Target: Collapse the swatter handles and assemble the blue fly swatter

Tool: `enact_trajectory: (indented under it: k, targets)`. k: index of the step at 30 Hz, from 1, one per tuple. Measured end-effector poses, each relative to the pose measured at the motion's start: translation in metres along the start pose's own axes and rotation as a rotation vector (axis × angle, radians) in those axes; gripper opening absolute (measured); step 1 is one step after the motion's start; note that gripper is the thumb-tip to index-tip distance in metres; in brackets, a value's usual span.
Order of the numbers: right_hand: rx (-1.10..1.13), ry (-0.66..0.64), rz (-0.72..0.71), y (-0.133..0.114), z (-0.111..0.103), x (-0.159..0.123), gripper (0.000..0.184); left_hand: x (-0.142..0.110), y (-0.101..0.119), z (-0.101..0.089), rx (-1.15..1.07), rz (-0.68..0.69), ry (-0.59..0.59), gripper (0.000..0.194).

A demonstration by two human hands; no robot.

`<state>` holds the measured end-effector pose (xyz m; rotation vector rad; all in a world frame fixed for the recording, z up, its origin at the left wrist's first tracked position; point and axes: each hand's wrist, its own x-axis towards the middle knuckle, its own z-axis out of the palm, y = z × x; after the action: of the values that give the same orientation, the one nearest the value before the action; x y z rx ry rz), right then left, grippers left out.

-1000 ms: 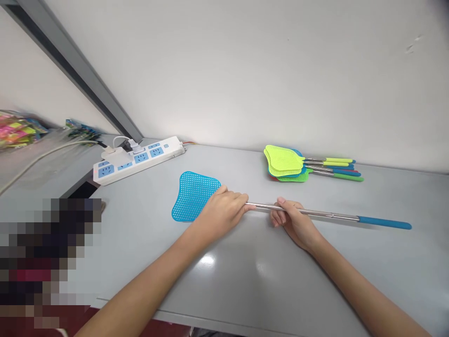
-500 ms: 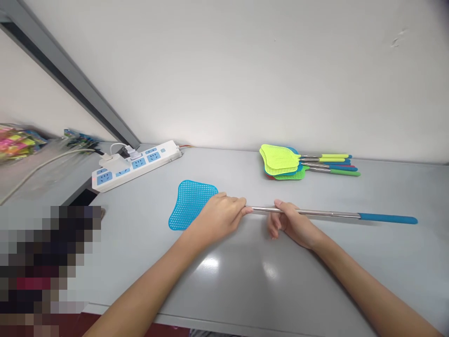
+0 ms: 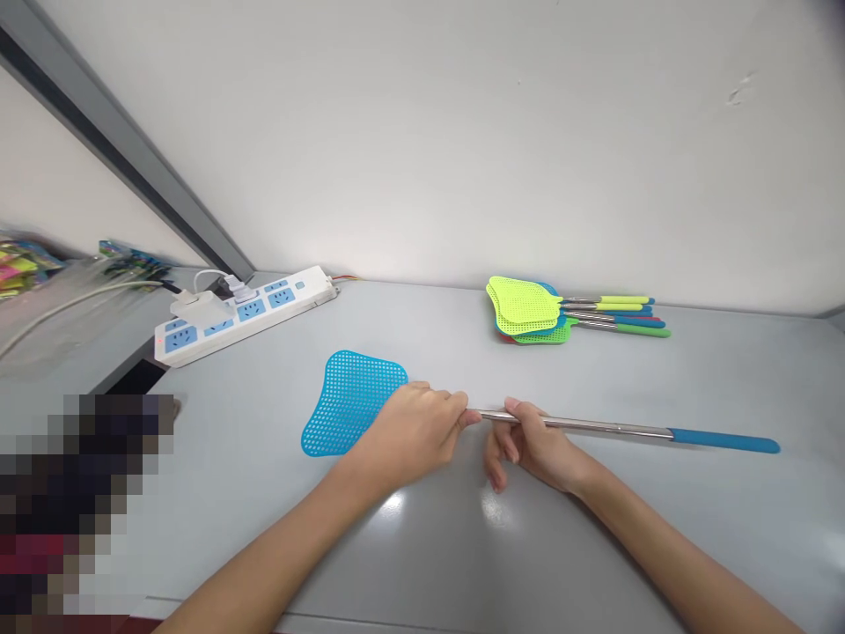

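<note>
A blue fly swatter (image 3: pixel 353 401) with a long metal rod and a blue handle lies across the view, its perforated head to the left. My left hand (image 3: pixel 422 427) is closed around the rod close to the head and hides the joint there. Further right, my right hand (image 3: pixel 538 445) pinches the rod between thumb and fingers, with its other fingers curled below. The rod stretches on past it to the blue grip at the far right.
Several yellow, blue, red and green fly swatters (image 3: pixel 528 306) are stacked near the wall. A white power strip (image 3: pixel 247 315) with plugs sits at the left on the grey table (image 3: pixel 409 563). Plastic-wrapped goods (image 3: pixel 40 273) lie beyond it. A blurred-out area covers the lower left.
My view has shifted a little, so the table things sit slightly further left. Both hands and the swatter appear lower and nearer, and my right hand has slid slightly towards my left along the rod.
</note>
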<state>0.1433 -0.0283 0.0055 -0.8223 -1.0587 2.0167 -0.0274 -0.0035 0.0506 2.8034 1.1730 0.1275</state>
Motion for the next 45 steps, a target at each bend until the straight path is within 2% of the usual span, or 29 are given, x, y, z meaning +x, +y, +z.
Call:
enact_trajectory:
  k: [9, 17, 25, 29, 32, 37, 41, 45]
  targets:
    - [0.021, -0.005, 0.039, 0.0, 0.007, 0.004, 0.048, -0.001, 0.007, 0.004, 0.018, -0.013, 0.036, 0.031]
    - [-0.002, -0.003, 0.033, 0.001, 0.008, 0.006, 0.051, 0.002, 0.011, 0.001, 0.038, 0.002, 0.023, 0.029]
    - [-0.018, 0.199, -0.062, 0.001, 0.012, 0.008, 0.047, 0.0, 0.004, -0.004, -0.117, 0.004, 0.02, 0.034]
    - [0.103, 0.289, -0.084, 0.0, 0.007, 0.01, 0.043, -0.001, -0.006, -0.01, -0.209, 0.0, 0.1, 0.028]
    - [0.159, 0.348, -0.103, -0.003, 0.002, 0.01, 0.042, -0.001, -0.016, -0.014, -0.265, -0.07, 0.201, 0.027]
    - [0.166, 0.389, -0.11, -0.006, -0.003, 0.008, 0.043, 0.001, -0.029, -0.014, -0.242, -0.192, 0.282, 0.028]
    - [0.161, 0.376, -0.113, -0.005, -0.004, 0.008, 0.042, 0.003, -0.039, -0.009, -0.214, -0.38, 0.408, 0.033]
    - [0.174, 0.351, -0.123, -0.005, -0.005, 0.007, 0.043, 0.004, -0.044, -0.004, -0.251, -0.499, 0.415, 0.041]
